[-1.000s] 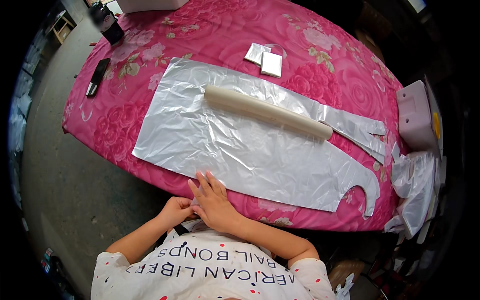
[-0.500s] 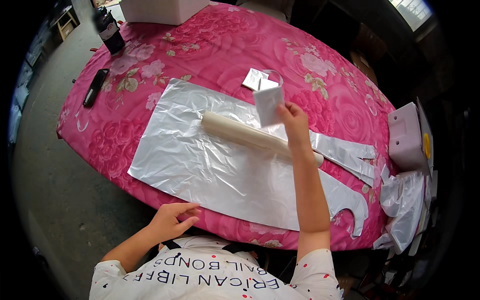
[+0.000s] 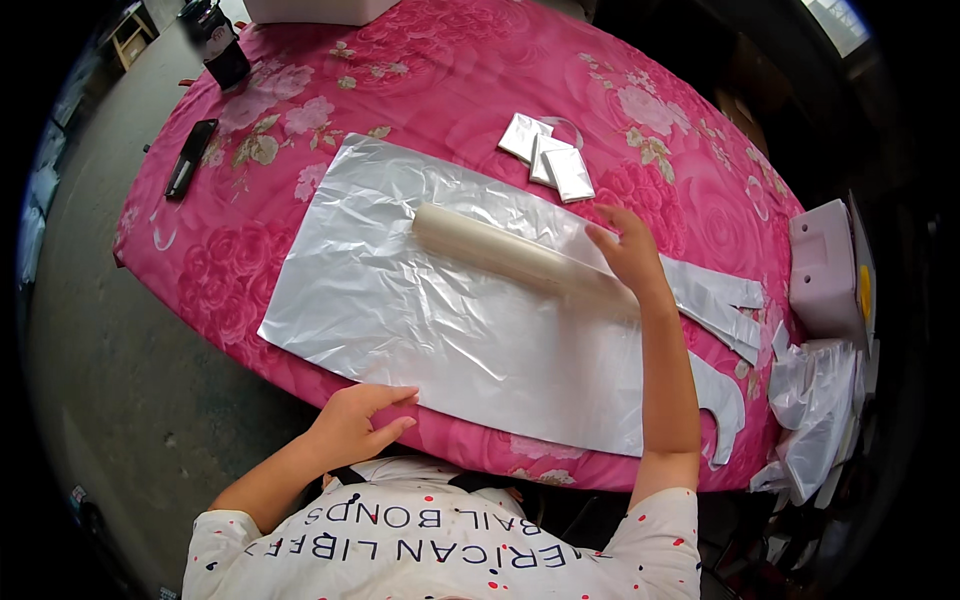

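Observation:
A large silvery-white plastic bag (image 3: 400,330) with cut-out handles at its right end lies flattened before me. Across it rests a pale, off-white roll (image 3: 500,245), tilted down to the right. Beyond the bag are three small folded white squares (image 3: 571,175), overlapping in a fanned row. My right hand (image 3: 628,248) is over the roll's right part, just on the near side of the closest square, with fingers apart and nothing in them. My left hand (image 3: 362,420) is at the bag's near edge, its thumb and fingers spread and holding nothing.
A pink floral cloth covers the table (image 3: 430,60). At the far left are a dark bottle (image 3: 218,45) and a black phone-like object (image 3: 190,158). A white box (image 3: 320,8) stands at the back. On the right are a pale bin (image 3: 825,265) and crumpled clear plastic bags (image 3: 815,410).
The folded white square my right hand held now lies with the other two, let go. That hand has drawn back toward me and opened. My left hand has barely moved.

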Demonstrator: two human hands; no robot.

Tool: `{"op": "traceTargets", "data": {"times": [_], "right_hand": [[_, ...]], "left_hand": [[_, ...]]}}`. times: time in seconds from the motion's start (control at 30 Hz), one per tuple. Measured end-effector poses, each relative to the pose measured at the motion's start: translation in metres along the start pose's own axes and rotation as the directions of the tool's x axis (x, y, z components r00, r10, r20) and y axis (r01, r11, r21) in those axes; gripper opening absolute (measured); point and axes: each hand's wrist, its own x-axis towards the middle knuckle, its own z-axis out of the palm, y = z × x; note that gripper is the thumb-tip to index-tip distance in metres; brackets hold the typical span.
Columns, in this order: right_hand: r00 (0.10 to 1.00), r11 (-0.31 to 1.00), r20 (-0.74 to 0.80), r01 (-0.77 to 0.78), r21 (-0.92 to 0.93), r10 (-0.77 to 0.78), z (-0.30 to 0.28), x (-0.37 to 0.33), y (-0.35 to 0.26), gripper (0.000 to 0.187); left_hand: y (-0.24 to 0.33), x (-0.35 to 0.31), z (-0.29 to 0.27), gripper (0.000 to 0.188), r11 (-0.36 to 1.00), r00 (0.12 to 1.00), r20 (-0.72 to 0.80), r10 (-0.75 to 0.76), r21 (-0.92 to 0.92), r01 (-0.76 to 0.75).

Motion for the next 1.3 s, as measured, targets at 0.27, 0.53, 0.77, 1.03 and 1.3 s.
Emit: {"op": "traceTargets", "data": {"times": [0.27,0.53,0.77,1.03,1.3], "right_hand": [[0.993,0.946,-0.054,0.081,-0.315,-0.104,-0.033,-0.153,0.021,0.049],[0.999,0.998,-0.016,0.049,0.028,-0.049,0.033,-0.243,-0.048,0.051],[0.999,0.963,-0.002,0.047,-0.266,-0.049,-0.002,-0.245,0.041,0.050],[0.729,0.709,-0.565,-0.627,-0.322,0.387,-0.115,-0.326,0.219,0.039],[0.606,0.816,-0.768,-0.540,-0.206,0.207,-0.115,-0.313,0.161,0.009]], "left_hand": [[0.021,0.039,0.029,0.037,0.970,0.955,0.194,0.224,0.046,-0.237],[0.023,0.096,0.093,0.071,0.827,0.895,0.156,0.419,0.341,-0.447],[0.050,0.120,0.131,0.078,0.697,0.837,0.301,0.457,0.463,-0.547],[0.068,0.110,0.159,0.074,0.616,0.790,0.456,0.410,0.501,-0.609],[0.061,0.113,0.164,0.075,0.625,0.760,0.397,0.514,0.434,-0.649]]}}
